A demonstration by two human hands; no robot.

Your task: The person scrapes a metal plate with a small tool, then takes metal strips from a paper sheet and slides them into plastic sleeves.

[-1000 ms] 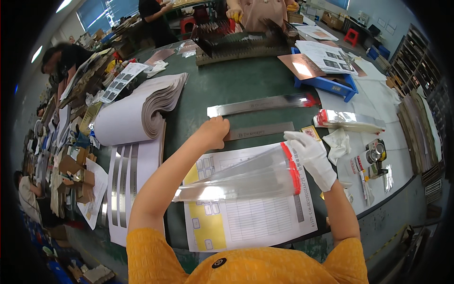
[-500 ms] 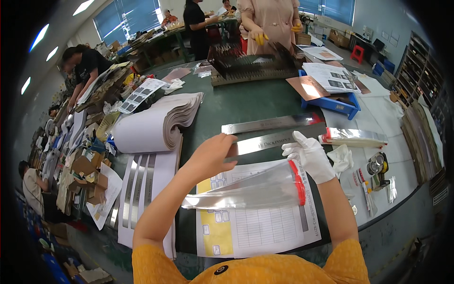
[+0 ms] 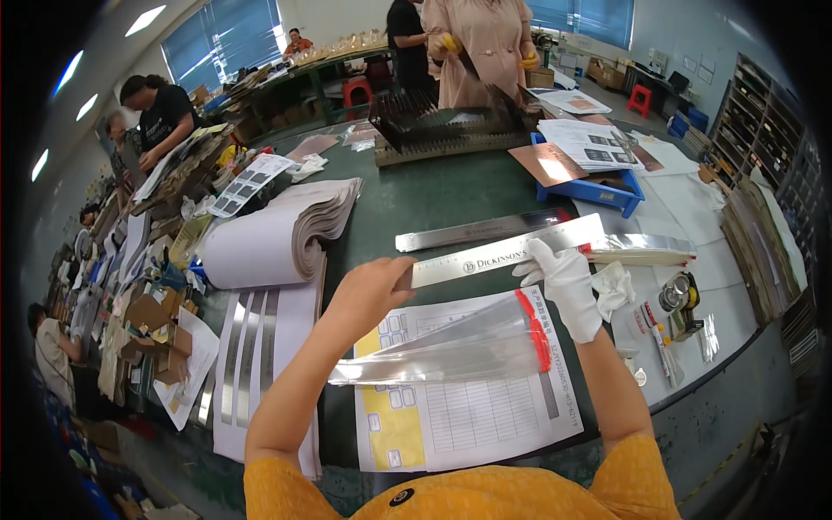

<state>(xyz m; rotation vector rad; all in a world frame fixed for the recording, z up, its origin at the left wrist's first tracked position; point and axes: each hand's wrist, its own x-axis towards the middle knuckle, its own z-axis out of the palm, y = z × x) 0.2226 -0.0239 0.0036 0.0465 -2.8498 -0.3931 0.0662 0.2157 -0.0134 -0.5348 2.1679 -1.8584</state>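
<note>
A shiny metal ruler (image 3: 503, 255) with dark printing is held level between my two hands. My bare left hand (image 3: 374, 288) grips its left end, fingers closed on the edge. My right hand (image 3: 563, 282), in a white glove, pinches its lower edge toward the right end. Just beyond lies another metal ruler (image 3: 477, 232), in a clear sleeve with a red end. Nearer me, clear plastic sleeves (image 3: 442, 347) with a red strip rest on a printed form (image 3: 468, 433).
At left, metal rulers (image 3: 246, 347) lie on a thick stack of paper sheets (image 3: 260, 243), its top sheets curled back. A slotted rack (image 3: 459, 139) stands at the far side, before a person in yellow gloves. On the right are a blue tray (image 3: 607, 198), packed rulers (image 3: 641, 247) and a white cloth (image 3: 613, 290).
The ruler in my hands has tilted, so its printed face now looks brighter and shows more fully. The person across has raised a hand with a dark strip from the rack.
</note>
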